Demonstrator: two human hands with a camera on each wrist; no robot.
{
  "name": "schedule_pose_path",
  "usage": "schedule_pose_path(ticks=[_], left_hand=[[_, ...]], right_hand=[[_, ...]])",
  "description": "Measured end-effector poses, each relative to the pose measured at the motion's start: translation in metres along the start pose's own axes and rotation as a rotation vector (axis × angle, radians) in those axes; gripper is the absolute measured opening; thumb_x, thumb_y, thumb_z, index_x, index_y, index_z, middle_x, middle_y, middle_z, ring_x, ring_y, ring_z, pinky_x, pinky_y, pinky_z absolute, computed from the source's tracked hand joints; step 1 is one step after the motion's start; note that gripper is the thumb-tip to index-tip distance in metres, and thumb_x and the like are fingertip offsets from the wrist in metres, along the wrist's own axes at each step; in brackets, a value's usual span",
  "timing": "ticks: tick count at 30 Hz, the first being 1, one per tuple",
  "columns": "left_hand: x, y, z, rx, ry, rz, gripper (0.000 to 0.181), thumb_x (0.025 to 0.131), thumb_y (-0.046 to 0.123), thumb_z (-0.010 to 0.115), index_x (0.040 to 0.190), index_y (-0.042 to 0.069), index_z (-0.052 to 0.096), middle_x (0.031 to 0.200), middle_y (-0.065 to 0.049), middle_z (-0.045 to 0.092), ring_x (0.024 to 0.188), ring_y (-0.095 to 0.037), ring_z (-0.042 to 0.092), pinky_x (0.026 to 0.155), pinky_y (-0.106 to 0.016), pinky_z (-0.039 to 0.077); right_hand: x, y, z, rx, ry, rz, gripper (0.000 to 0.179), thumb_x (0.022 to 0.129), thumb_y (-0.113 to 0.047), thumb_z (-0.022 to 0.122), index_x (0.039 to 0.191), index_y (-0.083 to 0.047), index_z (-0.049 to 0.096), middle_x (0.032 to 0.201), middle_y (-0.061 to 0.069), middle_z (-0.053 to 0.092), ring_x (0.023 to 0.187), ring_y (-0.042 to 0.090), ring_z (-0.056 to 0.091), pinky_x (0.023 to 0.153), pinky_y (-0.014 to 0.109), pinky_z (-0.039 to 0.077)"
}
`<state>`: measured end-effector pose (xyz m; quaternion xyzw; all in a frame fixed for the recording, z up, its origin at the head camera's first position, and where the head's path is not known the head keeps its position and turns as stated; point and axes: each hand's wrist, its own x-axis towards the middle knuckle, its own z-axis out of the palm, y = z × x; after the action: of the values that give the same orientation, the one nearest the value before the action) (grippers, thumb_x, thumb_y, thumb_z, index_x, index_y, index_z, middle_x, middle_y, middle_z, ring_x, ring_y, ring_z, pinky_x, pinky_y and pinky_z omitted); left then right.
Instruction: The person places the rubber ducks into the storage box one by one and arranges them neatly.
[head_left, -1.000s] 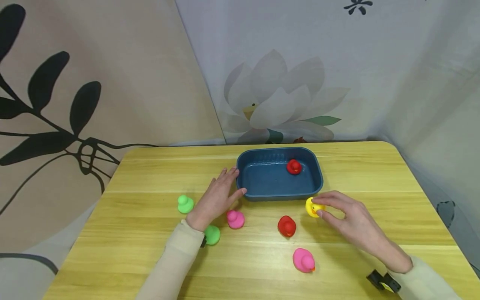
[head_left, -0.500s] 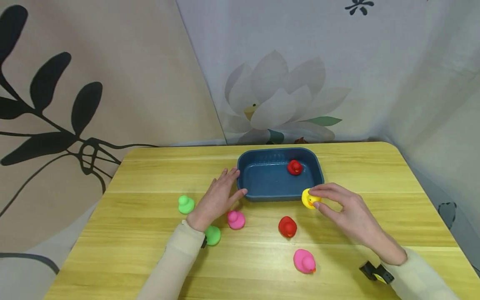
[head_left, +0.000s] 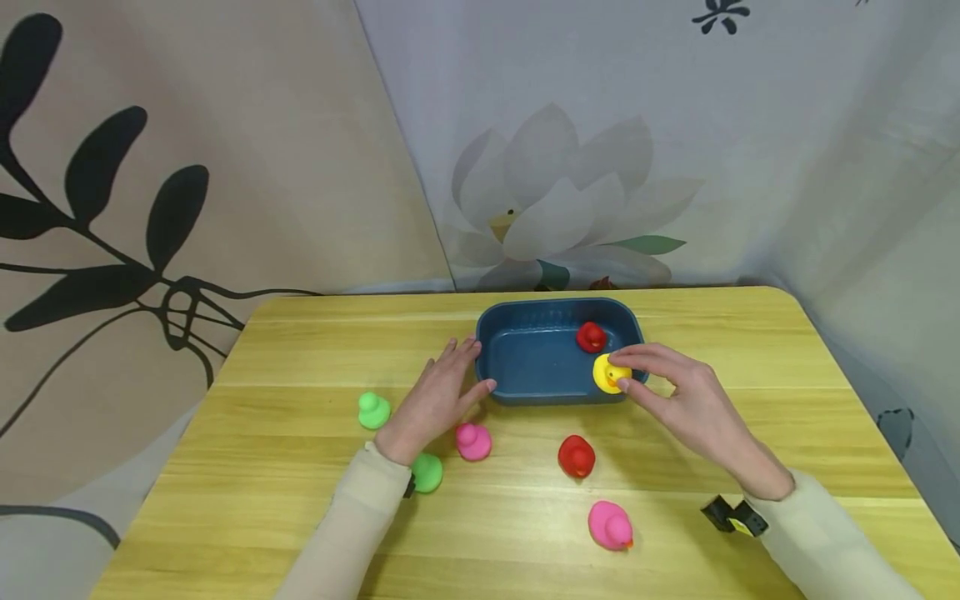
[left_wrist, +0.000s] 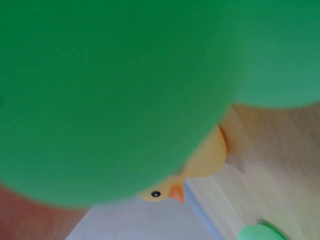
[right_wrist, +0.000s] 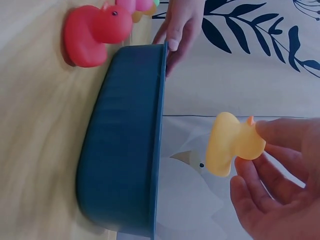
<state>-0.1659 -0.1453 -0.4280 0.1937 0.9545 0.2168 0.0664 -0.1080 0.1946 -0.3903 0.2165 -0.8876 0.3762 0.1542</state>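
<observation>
My right hand (head_left: 693,404) pinches a yellow rubber duck (head_left: 604,375) by its head between thumb and fingers. In the right wrist view the yellow duck is above the rim of the blue plastic bin (right_wrist: 125,135); in the head view it overlaps the bin's front right corner. Inside the bin lies a red duck (head_left: 591,337). My left hand (head_left: 431,404) rests against the bin's left end, fingers extended and thumb at the front rim. A large, blurred green duck (left_wrist: 115,100) fills most of the left wrist view, with another yellow duck (left_wrist: 207,155) partly hidden behind it.
On the wooden table (head_left: 300,517) stand a red duck (head_left: 577,457), a pink duck (head_left: 611,526) and a second pink duck (head_left: 473,442). A green duck (head_left: 373,411) sits left of my left wrist, another green duck (head_left: 428,473) beside my sleeve. Printed curtain (head_left: 555,150) hangs behind.
My right hand has carried the yellow duck up and left, from the table just beyond the bin's front right corner to over the rim. The left hand has stayed at the bin.
</observation>
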Motion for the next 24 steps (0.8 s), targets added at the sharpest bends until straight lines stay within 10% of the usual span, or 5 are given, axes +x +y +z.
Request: schedule_pose_path(ticks=[9, 17, 24], left_hand=[[-0.001, 0.001, -0.001, -0.008, 0.0, -0.001, 0.072, 0.105, 0.047, 0.059, 0.159, 0.005, 0.039, 0.168, -0.011, 0.029, 0.157, -0.034, 0.018, 0.121, -0.064, 0.022], [-0.001, 0.001, 0.0, -0.013, 0.007, 0.0, 0.071, 0.104, 0.046, 0.061, 0.159, 0.005, 0.04, 0.168, -0.011, 0.03, 0.157, -0.034, 0.019, 0.121, -0.064, 0.023], [0.0, -0.001, 0.0, -0.014, 0.005, 0.0, 0.072, 0.104, 0.047, 0.06, 0.159, 0.005, 0.04, 0.168, -0.011, 0.03, 0.157, -0.034, 0.019, 0.121, -0.064, 0.022]], right_hand=[[0.016, 0.003, 0.002, 0.014, -0.035, 0.022, 0.032, 0.09, -0.007, 0.081, 0.122, -0.01, 0.076, 0.121, 0.004, 0.073, 0.113, 0.026, 0.068, 0.093, 0.011, 0.047], [0.031, 0.006, 0.008, 0.029, -0.067, 0.058, 0.032, 0.092, -0.008, 0.079, 0.124, -0.009, 0.075, 0.123, 0.008, 0.073, 0.115, 0.03, 0.067, 0.094, 0.052, 0.056], [0.042, 0.011, 0.014, 0.044, -0.098, 0.079, 0.032, 0.094, -0.009, 0.077, 0.126, -0.009, 0.074, 0.127, 0.008, 0.071, 0.117, 0.029, 0.067, 0.093, 0.051, 0.056]])
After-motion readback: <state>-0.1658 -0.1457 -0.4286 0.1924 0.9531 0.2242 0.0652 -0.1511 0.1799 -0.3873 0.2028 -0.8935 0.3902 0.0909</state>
